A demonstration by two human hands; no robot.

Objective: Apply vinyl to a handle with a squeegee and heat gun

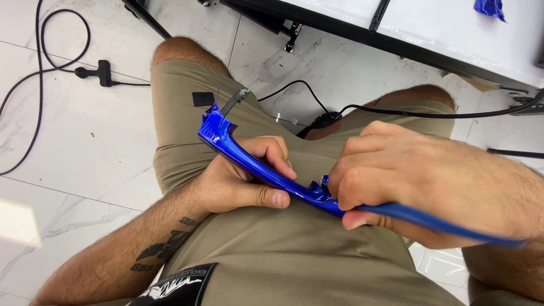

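The left hand [238,181] has its fingers [277,156] curled over the top of a long blue part [255,170], with the thumb pressed flat against its near side, so the fingers are clamped on the part near its upper half. The right hand [408,175] is bunched into a tight grip around the same part further along, fingertips tucked down against a notched spot at its middle and the thumb underneath; these fingers too are closed on the part.

The part is a glossy, curved blue strip. It runs from a jagged, bracket-like end at upper left, down across the lap between the two hands, and out under the right hand to a thin tapering end at the right edge. A short grey tab [235,102] sticks up just beside the jagged end.

Both hands rest over the person's thighs, in tan shorts [283,260]. A small black square [203,98] lies on the left leg of the shorts near the part's upper end.

Below is a white marble floor [73,153]. Black cables [39,73] loop across it at left, and another cable [430,113] runs between the knees towards the right. A white table [453,34] with a dark edge crosses the top, a blue scrap [490,8] on it.
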